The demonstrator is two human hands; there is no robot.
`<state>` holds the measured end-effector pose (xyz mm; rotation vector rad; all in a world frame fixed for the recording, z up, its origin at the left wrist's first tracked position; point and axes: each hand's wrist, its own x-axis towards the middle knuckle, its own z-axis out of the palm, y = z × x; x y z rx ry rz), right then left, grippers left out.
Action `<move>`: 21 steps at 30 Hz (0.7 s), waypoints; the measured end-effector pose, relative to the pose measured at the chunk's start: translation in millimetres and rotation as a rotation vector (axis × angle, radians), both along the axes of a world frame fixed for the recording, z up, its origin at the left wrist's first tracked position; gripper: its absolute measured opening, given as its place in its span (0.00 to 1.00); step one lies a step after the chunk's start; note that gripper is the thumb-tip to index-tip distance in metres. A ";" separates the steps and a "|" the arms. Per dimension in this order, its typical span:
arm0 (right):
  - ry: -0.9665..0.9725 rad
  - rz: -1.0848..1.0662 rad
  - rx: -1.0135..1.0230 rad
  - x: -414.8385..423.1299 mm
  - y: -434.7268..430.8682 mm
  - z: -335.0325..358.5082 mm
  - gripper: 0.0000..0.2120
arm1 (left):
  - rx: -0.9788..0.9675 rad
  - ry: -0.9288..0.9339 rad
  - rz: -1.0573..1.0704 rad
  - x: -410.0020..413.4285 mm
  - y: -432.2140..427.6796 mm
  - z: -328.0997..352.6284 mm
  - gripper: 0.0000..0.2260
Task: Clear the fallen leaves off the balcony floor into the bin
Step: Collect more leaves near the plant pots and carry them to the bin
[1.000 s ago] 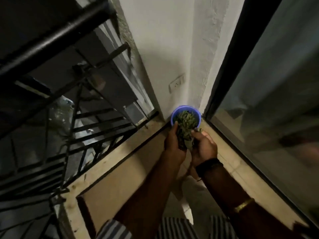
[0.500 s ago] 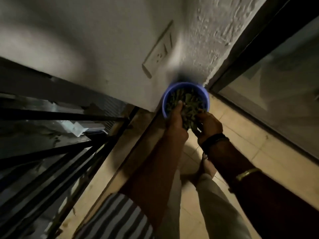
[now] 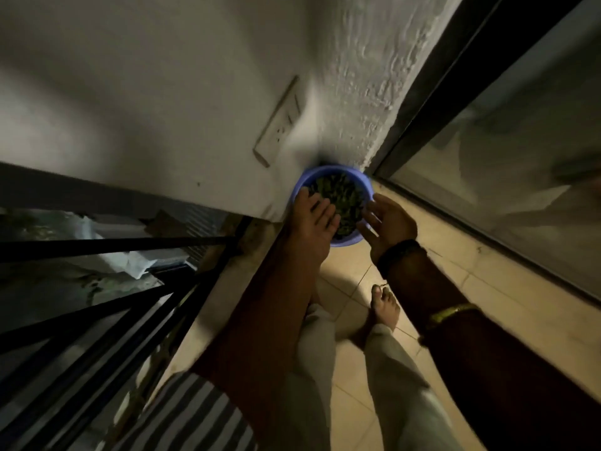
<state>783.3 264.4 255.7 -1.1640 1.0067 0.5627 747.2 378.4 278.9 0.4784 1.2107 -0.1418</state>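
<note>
**Leaves fill corner bin**

A blue bin (image 3: pixel 345 241), heaped with green leaves (image 3: pixel 341 200), is seen on the tiled floor (image 3: pixel 432 288) in the wall corner. Both hands, left (image 3: pixel 313 219) and right (image 3: pixel 388 222), are held open-fingered and empty above it.

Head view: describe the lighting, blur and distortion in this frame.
Head view: dim, warm light falls on the tiled floor; the railing side is nearly black. Head view: the wide lens bends the wall and door frame. Head view: the edges smear, while the blue bin, leaves and both open hands stay fairly sharp.
</note>
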 end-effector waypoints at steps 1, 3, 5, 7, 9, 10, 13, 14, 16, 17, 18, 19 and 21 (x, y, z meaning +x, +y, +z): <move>-0.008 -0.025 0.042 -5.9 -3.7 22.5 0.06 | 0.003 -0.015 0.021 -2.3 -5.2 20.8 0.24; -0.047 -0.056 0.108 -20.4 -13.0 71.1 0.07 | 0.013 -0.029 0.048 -8.9 -18.0 60.9 0.21; -0.105 -0.092 0.172 -29.3 -25.7 123.5 0.07 | 0.028 -0.052 0.051 -10.7 -33.8 109.5 0.16; -0.141 -0.111 0.240 -37.3 -41.3 175.4 0.06 | 0.040 -0.082 0.057 -14.7 -52.0 160.1 0.14; -0.178 -0.146 0.308 -46.7 -57.8 223.5 0.06 | 0.030 -0.121 0.043 -18.8 -69.5 209.3 0.13; -0.199 -0.161 0.328 -52.2 -66.3 244.8 0.06 | 0.023 -0.150 0.045 -22.2 -78.2 232.4 0.11; -0.264 -0.187 0.376 -68.1 -89.2 301.1 0.07 | 0.035 -0.261 -0.001 -32.7 -101.2 290.6 0.08; -0.289 -0.192 0.383 -73.3 -95.0 317.2 0.07 | 0.051 -0.292 -0.031 -35.8 -106.6 305.4 0.08; -0.341 -0.203 0.375 -83.2 -104.9 345.2 0.07 | 0.073 -0.338 -0.095 -42.7 -115.3 331.1 0.07; -0.368 -0.212 0.368 -88.3 -109.4 358.6 0.07 | 0.079 -0.363 -0.130 -46.7 -119.3 342.2 0.07; -0.394 -0.218 0.358 -93.1 -113.8 370.0 0.07 | 0.080 -0.388 -0.166 -50.2 -123.6 351.8 0.07; -0.420 -0.225 0.345 -98.5 -117.8 381.5 0.07 | 0.083 -0.404 -0.212 -53.9 -127.7 360.7 0.07; -0.470 -0.242 0.300 -108.6 -125.1 401.2 0.08 | 0.097 -0.430 -0.319 -58.6 -136.3 373.7 0.06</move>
